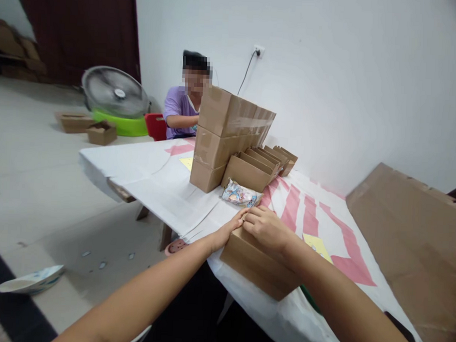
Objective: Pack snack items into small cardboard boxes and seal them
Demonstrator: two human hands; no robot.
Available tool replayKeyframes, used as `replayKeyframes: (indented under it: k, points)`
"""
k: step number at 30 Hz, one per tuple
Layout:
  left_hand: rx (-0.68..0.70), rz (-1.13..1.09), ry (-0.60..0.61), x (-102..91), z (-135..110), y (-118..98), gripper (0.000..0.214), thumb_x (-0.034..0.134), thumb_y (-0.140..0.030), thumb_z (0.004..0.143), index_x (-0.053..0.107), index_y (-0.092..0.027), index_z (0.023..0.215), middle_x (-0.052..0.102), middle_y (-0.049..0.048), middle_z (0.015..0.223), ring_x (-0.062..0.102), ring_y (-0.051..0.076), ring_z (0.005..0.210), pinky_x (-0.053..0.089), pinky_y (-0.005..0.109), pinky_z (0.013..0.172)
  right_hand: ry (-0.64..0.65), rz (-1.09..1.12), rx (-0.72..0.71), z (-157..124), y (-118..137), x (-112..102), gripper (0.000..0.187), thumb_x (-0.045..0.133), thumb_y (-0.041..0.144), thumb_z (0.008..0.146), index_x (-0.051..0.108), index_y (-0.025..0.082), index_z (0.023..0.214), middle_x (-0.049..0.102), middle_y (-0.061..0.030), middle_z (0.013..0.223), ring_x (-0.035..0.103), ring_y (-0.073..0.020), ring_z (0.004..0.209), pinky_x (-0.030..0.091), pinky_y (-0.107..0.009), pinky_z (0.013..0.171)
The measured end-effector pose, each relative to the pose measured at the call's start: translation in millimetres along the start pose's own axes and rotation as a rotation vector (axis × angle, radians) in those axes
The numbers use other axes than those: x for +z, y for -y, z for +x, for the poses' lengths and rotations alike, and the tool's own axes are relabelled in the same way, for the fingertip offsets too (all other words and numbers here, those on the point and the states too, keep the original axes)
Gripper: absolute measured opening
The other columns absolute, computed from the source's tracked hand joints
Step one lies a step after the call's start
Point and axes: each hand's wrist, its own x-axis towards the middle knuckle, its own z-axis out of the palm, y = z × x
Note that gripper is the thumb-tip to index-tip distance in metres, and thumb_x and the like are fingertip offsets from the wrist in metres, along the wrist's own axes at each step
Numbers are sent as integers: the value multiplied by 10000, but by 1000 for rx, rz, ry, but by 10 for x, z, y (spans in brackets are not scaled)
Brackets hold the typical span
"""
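Note:
A small brown cardboard box (256, 267) lies on the near edge of the white-covered table (163, 181). My left hand (230, 228) presses against its far left corner, fingers together. My right hand (265, 227) rests curled on top of the box, fingertips pinched at the same corner beside the left thumb. Just beyond the hands lies a small colourful packet (240, 194).
A tall stack of taped cardboard boxes (224, 135) stands mid-table, with a row of open small boxes (260, 167) beside it. A large flat cardboard sheet (417, 240) lies at right. A person in a purple shirt (179, 113) sits behind the table. A fan (116, 93) and more boxes are on the floor.

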Motion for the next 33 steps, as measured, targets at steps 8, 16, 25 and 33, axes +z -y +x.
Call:
replayKeyframes:
  k: [8, 16, 25, 33]
  points:
    - [-55, 70, 3, -9, -21, -71, 554, 454, -439, 864, 410, -203, 1364, 374, 58, 1471, 205, 311, 1393, 109, 451, 1147, 5, 107, 151, -258, 25, -114, 145, 492, 81, 779, 613, 158, 792, 631, -68, 835, 514, -189, 795, 411, -312, 736]
    - [-130, 29, -34, 9, -21, -23, 648, 465, -519, 809, 373, -219, 1375, 371, 67, 1455, 276, 346, 1347, 185, 477, 1115, -95, 484, 774, -1309, 237, -339, 97, 446, 214, 864, 539, 193, 843, 590, -37, 799, 530, -154, 722, 427, -275, 644]
    - [-192, 9, -73, 67, -24, -60, 650, 449, -497, 803, 341, -224, 1384, 370, 57, 1448, 282, 350, 1342, 180, 490, 1120, 436, 866, 1241, -2438, 689, -222, 117, 533, 246, 787, 554, 180, 693, 561, 20, 648, 477, -113, 598, 348, -219, 548]
    - [-196, 37, -109, 109, -19, -65, 630, 420, -482, 803, 361, -228, 1376, 405, 53, 1419, 318, 346, 1322, 235, 492, 1101, 751, 681, 1356, -2632, 1115, 137, 105, 581, 241, 746, 668, 183, 747, 691, -29, 771, 596, -151, 698, 355, -229, 586]
